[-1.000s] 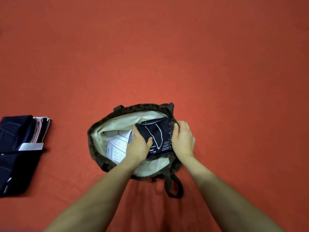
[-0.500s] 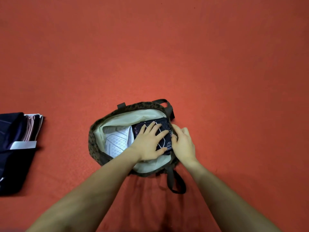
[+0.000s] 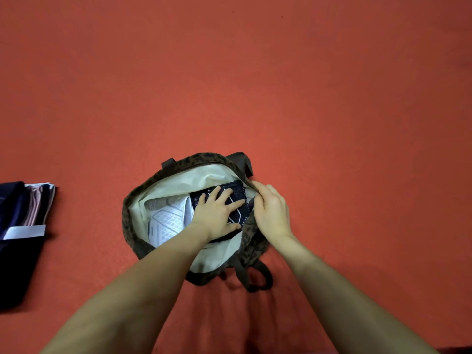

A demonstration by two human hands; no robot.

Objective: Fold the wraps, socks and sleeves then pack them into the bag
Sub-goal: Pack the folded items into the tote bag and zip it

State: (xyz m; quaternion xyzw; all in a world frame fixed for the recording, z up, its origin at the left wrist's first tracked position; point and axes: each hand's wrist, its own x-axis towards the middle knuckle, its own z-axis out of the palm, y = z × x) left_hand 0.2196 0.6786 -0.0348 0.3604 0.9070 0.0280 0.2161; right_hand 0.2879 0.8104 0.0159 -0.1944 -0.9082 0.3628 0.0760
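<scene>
A brown patterned bag (image 3: 130, 218) with a cream lining stands open on the red surface. Inside it, on the right, lies a folded dark piece with white lines (image 3: 238, 200). My left hand (image 3: 217, 215) lies flat on that piece, fingers spread. A folded white piece with a grey grid pattern (image 3: 167, 221) lies in the bag's left half. My right hand (image 3: 272, 210) grips the bag's right rim, fingers curled over the edge.
A stack of folded dark and pink cloth (image 3: 23, 226) with a white label lies at the left edge of view. The bag's dark strap (image 3: 258, 279) loops out toward me. Red surface lies all around.
My left hand let go of the dark piece's side and came to lie flat on top of it. My right hand moved from the piece to the bag's right rim.
</scene>
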